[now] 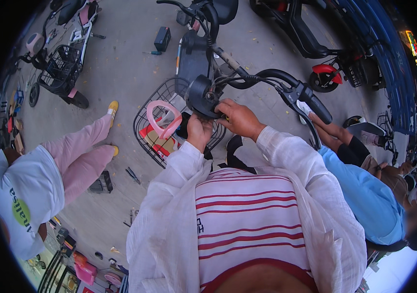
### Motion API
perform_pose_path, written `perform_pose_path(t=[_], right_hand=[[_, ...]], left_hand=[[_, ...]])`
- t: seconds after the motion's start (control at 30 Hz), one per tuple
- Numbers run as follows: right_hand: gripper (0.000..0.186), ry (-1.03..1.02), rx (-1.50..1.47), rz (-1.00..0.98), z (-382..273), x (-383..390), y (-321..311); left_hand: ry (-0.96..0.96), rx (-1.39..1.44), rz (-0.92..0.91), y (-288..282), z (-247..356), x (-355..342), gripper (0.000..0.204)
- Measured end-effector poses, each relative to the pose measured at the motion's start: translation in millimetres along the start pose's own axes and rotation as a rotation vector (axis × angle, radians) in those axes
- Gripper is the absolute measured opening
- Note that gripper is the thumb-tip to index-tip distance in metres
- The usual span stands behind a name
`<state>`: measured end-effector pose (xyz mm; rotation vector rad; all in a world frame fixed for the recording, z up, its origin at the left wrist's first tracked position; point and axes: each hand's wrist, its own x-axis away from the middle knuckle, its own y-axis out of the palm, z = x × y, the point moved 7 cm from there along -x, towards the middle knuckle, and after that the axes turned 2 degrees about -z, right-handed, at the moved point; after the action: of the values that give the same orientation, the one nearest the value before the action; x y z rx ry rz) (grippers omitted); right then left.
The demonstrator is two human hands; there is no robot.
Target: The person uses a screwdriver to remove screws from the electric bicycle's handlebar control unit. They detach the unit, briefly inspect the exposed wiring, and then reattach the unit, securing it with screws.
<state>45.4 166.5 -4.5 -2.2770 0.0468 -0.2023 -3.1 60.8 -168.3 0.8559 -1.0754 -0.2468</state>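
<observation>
A red and tan package (155, 139) is seen lying in the wire front basket (145, 112) of the electric bike, partly covered by a pink ring-shaped item (162, 119). A small black box (162, 38) stands on the pavement ahead of the bike, near a screwdriver (152, 52). A lit, multicoloured sign (412, 44) is mounted at the far right edge, beside blue slatted shutters (384, 44).

The round black headlight housing (201, 96) sits at the middle of the handlebar (267, 78), just above the basket. The left hand (198, 129) is raised from below, and its grip is closed on the lower rim of the housing. The right hand (237, 117) is laid over the housing's right side, with fingers curled against it at the cables; whether anything is pinched there cannot be told. Both forearms are covered by white sleeves.

A person in pink trousers (79, 156) is stood to the left, and another in a blue top (364, 195) is crouched to the right.
</observation>
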Motion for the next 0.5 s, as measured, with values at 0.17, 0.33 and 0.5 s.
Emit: perform_pose_path(t=[0.17, 0.33, 0.5], right_hand=[[0.046, -0.039, -0.013, 0.005, 1, 0, 4], [0.044, 0.069, 0.012, 0.014, 0, -1, 7], [0.038, 0.034, -0.183, 0.101, -6, -6, -6]], left_hand=[[-0.002, 0.068, -0.009, -3, 2, -5, 0.036], [0.005, 0.113, -0.009, -6, 1, -8, 0.036], [0.042, 0.136, -0.077, 3, 12, 5, 0.030]])
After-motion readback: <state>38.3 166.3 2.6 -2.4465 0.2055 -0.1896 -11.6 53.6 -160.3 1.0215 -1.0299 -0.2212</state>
